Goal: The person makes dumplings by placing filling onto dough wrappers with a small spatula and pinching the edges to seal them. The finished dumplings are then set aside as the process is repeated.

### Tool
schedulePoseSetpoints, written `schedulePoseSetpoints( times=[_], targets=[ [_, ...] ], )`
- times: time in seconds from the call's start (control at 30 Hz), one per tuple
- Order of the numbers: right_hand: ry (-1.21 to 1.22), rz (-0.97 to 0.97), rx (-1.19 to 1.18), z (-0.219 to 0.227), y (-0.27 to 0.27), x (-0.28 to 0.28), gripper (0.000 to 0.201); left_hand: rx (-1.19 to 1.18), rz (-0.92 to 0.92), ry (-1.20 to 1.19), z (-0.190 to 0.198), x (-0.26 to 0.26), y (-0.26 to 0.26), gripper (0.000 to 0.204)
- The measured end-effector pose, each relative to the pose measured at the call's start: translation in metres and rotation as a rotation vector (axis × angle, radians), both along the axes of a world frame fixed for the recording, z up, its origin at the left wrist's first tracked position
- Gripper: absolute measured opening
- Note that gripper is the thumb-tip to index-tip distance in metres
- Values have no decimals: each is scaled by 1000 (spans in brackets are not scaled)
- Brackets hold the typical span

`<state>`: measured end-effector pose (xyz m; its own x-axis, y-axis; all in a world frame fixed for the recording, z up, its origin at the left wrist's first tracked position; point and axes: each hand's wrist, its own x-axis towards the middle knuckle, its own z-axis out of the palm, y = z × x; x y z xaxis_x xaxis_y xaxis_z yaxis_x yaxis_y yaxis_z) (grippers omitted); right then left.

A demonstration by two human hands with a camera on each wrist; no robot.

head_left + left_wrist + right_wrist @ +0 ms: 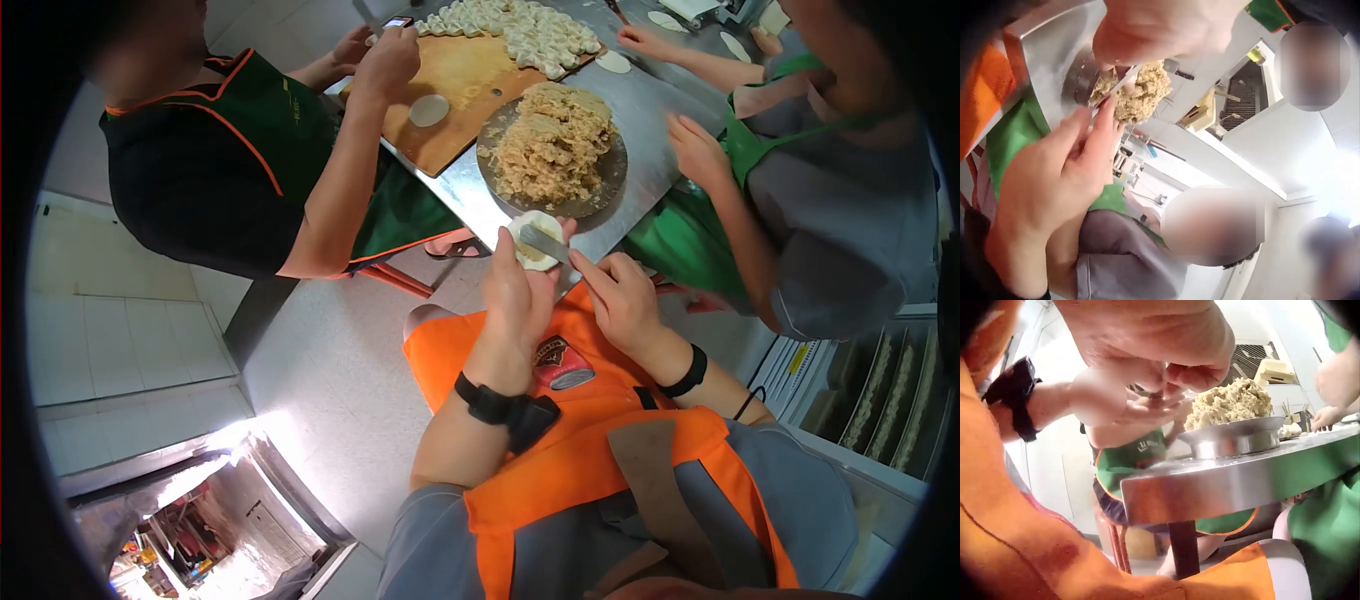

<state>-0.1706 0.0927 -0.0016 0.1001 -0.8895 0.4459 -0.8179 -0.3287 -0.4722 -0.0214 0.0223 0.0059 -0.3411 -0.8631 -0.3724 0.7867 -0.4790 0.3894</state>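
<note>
In the head view my left hand [515, 295] holds a round dough wrapper [538, 264] in its palm, thumb at the near side and fingertips showing past the far side. My right hand [622, 305] grips a flat metal spatula [544, 243], its blade lying over the middle of the wrapper. Just beyond, at the table corner, a broad round metal dish [612, 190] carries a high heap of pale chopped filling [555, 140]. The left wrist view has the right hand [1054, 187] close below the left; the wrapper is mostly hidden there.
A wooden board [450, 75] with many finished dumplings [520, 30] and a loose wrapper [429, 110] lies on the metal table [655, 120]. People in green aprons sit left and right, their arms near the table. Shelved trays [890, 390] stand at right.
</note>
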Motion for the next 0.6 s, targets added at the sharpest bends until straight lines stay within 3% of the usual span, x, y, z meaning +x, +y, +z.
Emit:
schedulePoseSetpoints(
  times=[0.1, 0.2, 0.3, 0.4, 0.43, 0.53, 0.6],
  targets=[
    [-16, 47, 39, -1, 10, -14, 34, 46, 78, -37, 1, 12, -12, 50],
    [-193, 61, 67, 4, 6, -24, 30, -4, 7, -79, 4, 14, -9, 46],
    [-200, 108, -62, 15, -13, -17, 26, -25, -86, 14, 6, 1, 3, 35],
    [-52, 156, -40, 34, -20, -12, 23, -78, -116, -1, -11, -8, 9, 32],
    [-62, 226, -4, 29, -22, -17, 20, -97, -124, -63, -13, -7, 9, 29],
    [-228, 219, 121, 37, -23, -16, 17, -127, -94, -287, 0, -11, 21, 28],
    [-348, 186, 85, 47, -25, -12, 16, -168, -161, -366, 12, -11, 25, 29]
  ],
)
